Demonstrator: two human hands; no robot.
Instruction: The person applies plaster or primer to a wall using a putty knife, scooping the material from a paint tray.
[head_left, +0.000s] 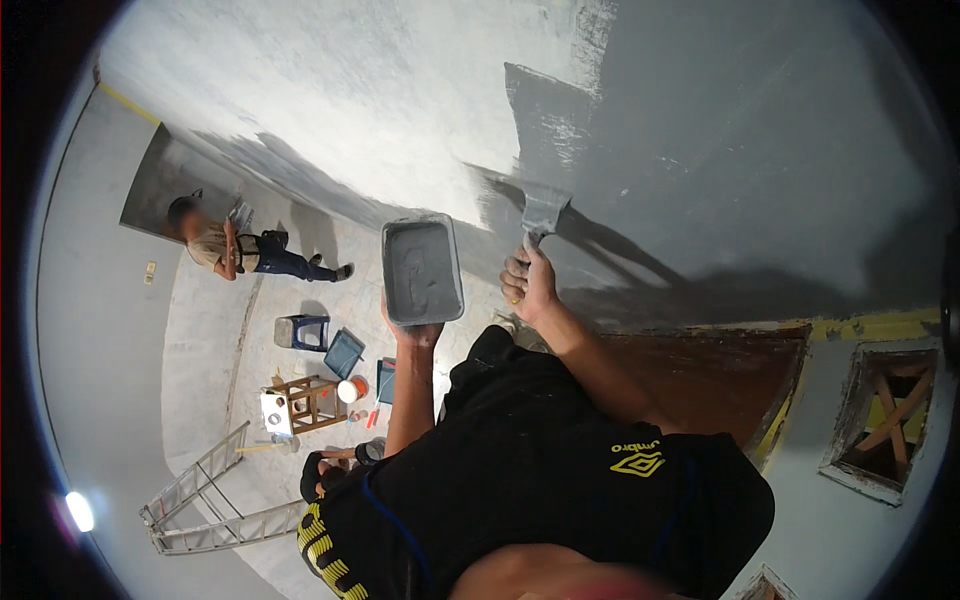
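My left hand (414,334) holds up a grey rectangular tub (456,270) from beneath, its fingers mostly hidden by the tub. Thick, smooth grey paste (420,268) lies inside, marked by strokes. In my right hand (532,283) is a wide putty knife (545,212) smeared with grey, gripped at its handle with the thumb toward the blade. The blade is at the wall, right by the border between the white surface (400,110) and the grey coating (700,150); whether it touches cannot be made out. Scratchy streaks show at the coating's edge.
A person (230,245) stands further off at left. Below are a blue stool (312,332), dark trays (344,353), a wooden stool (305,403), an orange-and-white bucket (350,390) and a ladder (225,535). Another person (335,468) is partly hidden by my shoulder. At right is a framed opening (862,440).
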